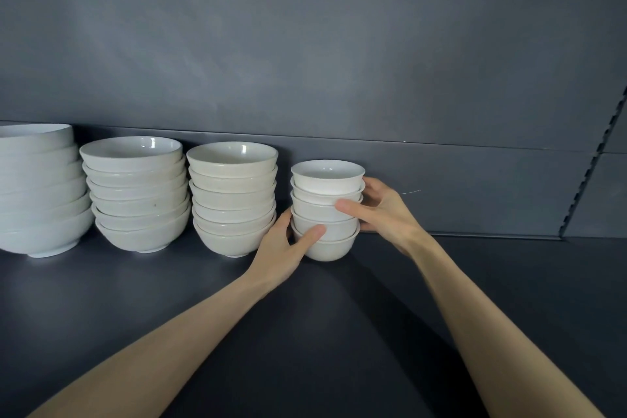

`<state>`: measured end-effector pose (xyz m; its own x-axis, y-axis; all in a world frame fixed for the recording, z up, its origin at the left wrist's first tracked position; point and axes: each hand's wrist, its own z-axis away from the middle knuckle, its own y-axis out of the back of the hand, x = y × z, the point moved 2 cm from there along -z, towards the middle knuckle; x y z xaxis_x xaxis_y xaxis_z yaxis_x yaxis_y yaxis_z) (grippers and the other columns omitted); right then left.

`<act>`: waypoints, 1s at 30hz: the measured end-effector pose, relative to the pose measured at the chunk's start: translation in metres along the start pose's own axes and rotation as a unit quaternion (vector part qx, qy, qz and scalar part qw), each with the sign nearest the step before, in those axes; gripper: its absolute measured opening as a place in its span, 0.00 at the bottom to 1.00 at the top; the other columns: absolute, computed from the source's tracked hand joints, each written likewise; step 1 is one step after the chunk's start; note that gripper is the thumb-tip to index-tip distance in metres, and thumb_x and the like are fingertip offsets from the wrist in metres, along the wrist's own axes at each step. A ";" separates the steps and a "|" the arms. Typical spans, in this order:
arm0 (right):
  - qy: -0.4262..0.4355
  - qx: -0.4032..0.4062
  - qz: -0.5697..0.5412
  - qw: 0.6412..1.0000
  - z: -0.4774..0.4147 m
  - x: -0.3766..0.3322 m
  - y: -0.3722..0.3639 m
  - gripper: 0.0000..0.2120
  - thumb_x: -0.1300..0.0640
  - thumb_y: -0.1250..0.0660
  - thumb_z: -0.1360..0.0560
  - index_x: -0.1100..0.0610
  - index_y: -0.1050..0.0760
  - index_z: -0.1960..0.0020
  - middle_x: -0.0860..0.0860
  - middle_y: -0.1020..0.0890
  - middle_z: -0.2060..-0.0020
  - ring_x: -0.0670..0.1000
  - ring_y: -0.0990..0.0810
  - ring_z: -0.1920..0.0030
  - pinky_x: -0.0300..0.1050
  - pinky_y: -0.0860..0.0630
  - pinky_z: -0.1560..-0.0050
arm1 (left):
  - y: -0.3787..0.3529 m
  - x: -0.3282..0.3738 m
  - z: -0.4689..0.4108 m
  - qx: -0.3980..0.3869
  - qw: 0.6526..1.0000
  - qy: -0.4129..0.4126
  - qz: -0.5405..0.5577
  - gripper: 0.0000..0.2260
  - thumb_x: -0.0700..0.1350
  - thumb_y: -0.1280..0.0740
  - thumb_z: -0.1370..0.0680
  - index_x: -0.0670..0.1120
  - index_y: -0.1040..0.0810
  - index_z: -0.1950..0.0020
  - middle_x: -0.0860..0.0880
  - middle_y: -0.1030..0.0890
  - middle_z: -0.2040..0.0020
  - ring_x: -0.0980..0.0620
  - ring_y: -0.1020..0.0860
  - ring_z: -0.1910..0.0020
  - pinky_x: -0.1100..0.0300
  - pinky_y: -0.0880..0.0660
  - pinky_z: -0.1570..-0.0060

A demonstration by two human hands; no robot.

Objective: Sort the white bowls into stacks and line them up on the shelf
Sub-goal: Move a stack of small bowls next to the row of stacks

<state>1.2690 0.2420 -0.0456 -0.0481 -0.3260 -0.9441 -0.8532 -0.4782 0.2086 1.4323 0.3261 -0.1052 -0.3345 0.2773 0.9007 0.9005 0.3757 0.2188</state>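
Note:
Several stacks of white bowls stand in a row on the dark shelf. From the left: a stack of large bowls cut off by the frame edge, two stacks of medium bowls, and a stack of small bowls at the right end. My left hand grips the small stack low on its left side, thumb on the front. My right hand grips it higher on the right side, thumb across the front. The stack's base rests on or just above the shelf.
A dark back wall rises right behind the bowls. A slotted upright rail runs along the right side. The shelf extends to the right of the small stack and toward me.

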 end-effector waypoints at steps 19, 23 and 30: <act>0.007 0.006 -0.001 1.000 0.007 -0.007 -0.001 0.27 0.52 0.27 0.28 0.49 0.32 0.32 0.48 0.19 0.44 0.46 0.19 0.44 0.49 0.18 0.49 | -0.001 0.000 -0.001 0.004 1.000 -0.008 0.003 0.24 0.51 0.30 0.25 0.51 0.31 0.31 0.60 0.24 0.38 0.65 0.26 0.39 0.72 0.30 0.43; 0.008 0.011 -0.004 1.000 0.006 -0.006 -0.001 0.26 0.52 0.28 0.28 0.49 0.32 0.32 0.48 0.18 0.44 0.46 0.19 0.45 0.48 0.18 0.50 | 0.000 0.000 -0.001 0.004 1.000 -0.008 0.003 0.25 0.51 0.30 0.26 0.50 0.31 0.30 0.59 0.23 0.38 0.63 0.26 0.39 0.71 0.30 0.43; 0.006 0.015 -0.017 1.000 0.006 -0.005 -0.001 0.24 0.53 0.28 0.27 0.49 0.31 0.33 0.49 0.18 0.45 0.46 0.19 0.46 0.43 0.18 0.54 | 0.000 0.002 0.000 0.002 1.000 -0.006 -0.002 0.26 0.51 0.30 0.25 0.49 0.32 0.29 0.59 0.24 0.37 0.62 0.26 0.38 0.72 0.30 0.42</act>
<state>1.2670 0.2489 -0.0429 -0.0119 -0.3205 -0.9472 -0.8692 -0.4650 0.1683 1.4317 0.3265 -0.1037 -0.3412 0.2855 0.8956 0.8980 0.3805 0.2208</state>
